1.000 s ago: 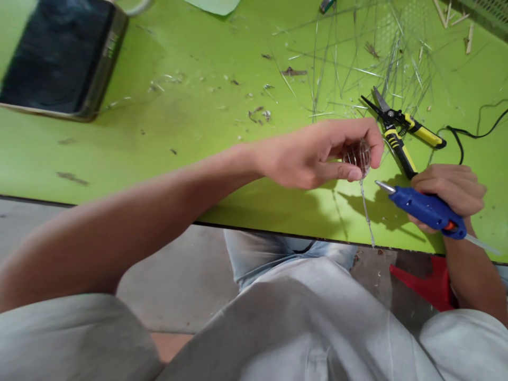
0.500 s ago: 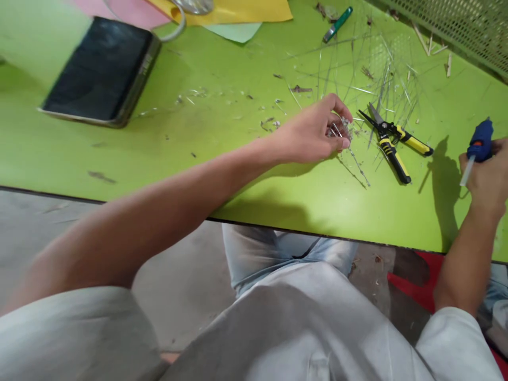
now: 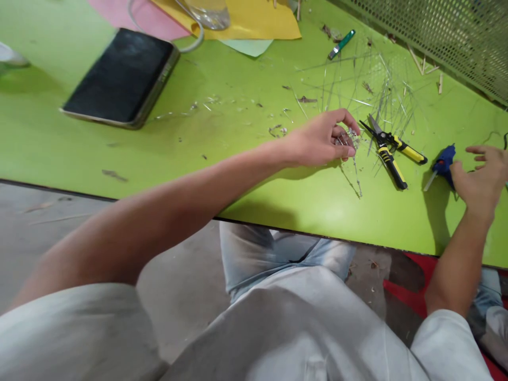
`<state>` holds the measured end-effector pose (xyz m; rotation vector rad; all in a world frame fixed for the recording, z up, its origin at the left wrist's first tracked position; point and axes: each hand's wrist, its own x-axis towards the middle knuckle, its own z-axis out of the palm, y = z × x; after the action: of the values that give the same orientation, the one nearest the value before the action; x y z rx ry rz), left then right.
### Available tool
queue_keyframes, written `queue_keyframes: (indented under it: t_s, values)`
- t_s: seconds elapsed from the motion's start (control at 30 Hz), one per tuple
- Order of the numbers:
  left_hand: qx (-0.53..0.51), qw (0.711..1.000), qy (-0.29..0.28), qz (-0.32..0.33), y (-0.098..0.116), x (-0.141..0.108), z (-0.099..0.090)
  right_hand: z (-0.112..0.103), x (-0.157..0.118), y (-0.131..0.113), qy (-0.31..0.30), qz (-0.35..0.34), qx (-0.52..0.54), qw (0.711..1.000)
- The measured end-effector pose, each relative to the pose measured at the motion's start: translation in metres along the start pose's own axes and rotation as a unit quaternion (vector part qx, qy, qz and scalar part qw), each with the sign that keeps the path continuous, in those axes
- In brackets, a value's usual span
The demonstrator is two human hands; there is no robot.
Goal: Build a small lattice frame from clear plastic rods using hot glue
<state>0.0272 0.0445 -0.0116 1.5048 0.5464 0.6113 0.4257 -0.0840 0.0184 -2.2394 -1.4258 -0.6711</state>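
Note:
Between the thumb and fingers of my left hand [image 3: 323,138] is a small silvery wire piece [image 3: 357,177], one thin strand of it pointing down over the green table [image 3: 238,185]. My fingers hide much of its shape. My right hand [image 3: 479,174] is spread beside a blue glue gun [image 3: 444,161], which rests on the table with a pale glue stick poking from its back. The hand appears to be off the gun. Yellow-and-black cutters [image 3: 387,145] lie with jaws apart between my two hands.
Many thin loose wires [image 3: 381,98] are scattered behind the cutters. Farther back lies a green-handled cutter knife [image 3: 342,44], near a perforated green panel [image 3: 436,42]. A black tablet-like device [image 3: 121,76] is at the left, by coloured paper [image 3: 254,21] and a white cable [image 3: 198,39].
My right hand has set the glue gun down on the table and opened away from it. My left hand still holds the wire piece. The view has shifted slightly.

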Motion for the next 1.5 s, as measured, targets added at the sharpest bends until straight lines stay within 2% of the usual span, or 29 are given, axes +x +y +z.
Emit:
queue_keyframes:
  t_s: [0.03, 0.1, 0.13, 0.2, 0.23, 0.3, 0.4, 0.5, 0.63, 0.8, 0.97, 1.13, 1.3, 1.4, 1.43, 1.5]
  values:
    - [-0.002, 1.000, 0.005, 0.003, 0.001, 0.000, 0.001, -0.002, -0.007, -0.016, 0.030, -0.013, 0.040, 0.999]
    - [-0.009, 1.000, 0.014, 0.013, 0.001, -0.001, 0.002, -0.010, -0.030, -0.060, 0.041, -0.124, 0.171, 0.977]
    - [-0.012, 1.000, 0.019, 0.020, 0.001, -0.002, 0.003, -0.014, -0.043, -0.084, 0.012, -0.181, 0.246, 0.952]
    - [-0.017, 0.999, 0.031, 0.036, 0.001, -0.003, 0.005, -0.021, -0.068, -0.127, -0.105, -0.234, 0.347, 0.902]
    - [-0.018, 0.998, 0.035, 0.043, 0.000, -0.003, 0.005, -0.024, -0.078, -0.143, -0.138, -0.238, 0.374, 0.886]
    - [-0.020, 0.998, 0.035, 0.057, 0.000, -0.005, 0.007, -0.026, -0.090, -0.161, -0.161, -0.221, 0.406, 0.872]
    - [-0.018, 0.997, 0.025, 0.077, 0.001, -0.008, 0.011, -0.028, -0.092, -0.162, -0.153, -0.198, 0.427, 0.869]
    - [0.002, 0.995, 0.026, 0.094, 0.007, -0.016, 0.018, -0.031, -0.091, -0.156, -0.114, -0.192, 0.434, 0.873]
    - [0.043, 0.991, 0.028, 0.126, 0.012, -0.024, 0.027, -0.035, -0.094, -0.157, -0.071, -0.211, 0.431, 0.874]
    - [0.058, 0.985, -0.003, 0.164, 0.011, -0.025, 0.031, -0.037, -0.096, -0.158, -0.039, -0.232, 0.434, 0.870]
    - [0.064, 0.978, 0.017, 0.197, 0.005, -0.028, 0.035, -0.036, -0.098, -0.160, -0.020, -0.240, 0.459, 0.855]
    - [0.054, 0.958, 0.018, 0.282, -0.006, -0.025, 0.034, -0.031, -0.097, -0.160, 0.011, -0.263, 0.451, 0.853]
    - [0.061, 0.947, 0.026, 0.314, -0.009, -0.025, 0.031, -0.033, -0.092, -0.157, 0.027, -0.272, 0.421, 0.865]
    - [0.110, 0.938, 0.026, 0.326, -0.016, -0.023, 0.032, -0.033, -0.092, -0.157, 0.037, -0.280, 0.416, 0.865]
    - [0.128, 0.918, 0.018, 0.374, -0.019, -0.022, 0.032, -0.032, -0.092, -0.158, 0.044, -0.290, 0.419, 0.859]
    - [0.142, 0.899, 0.010, 0.414, -0.025, -0.019, 0.033, -0.031, -0.093, -0.159, 0.065, -0.308, 0.426, 0.848]
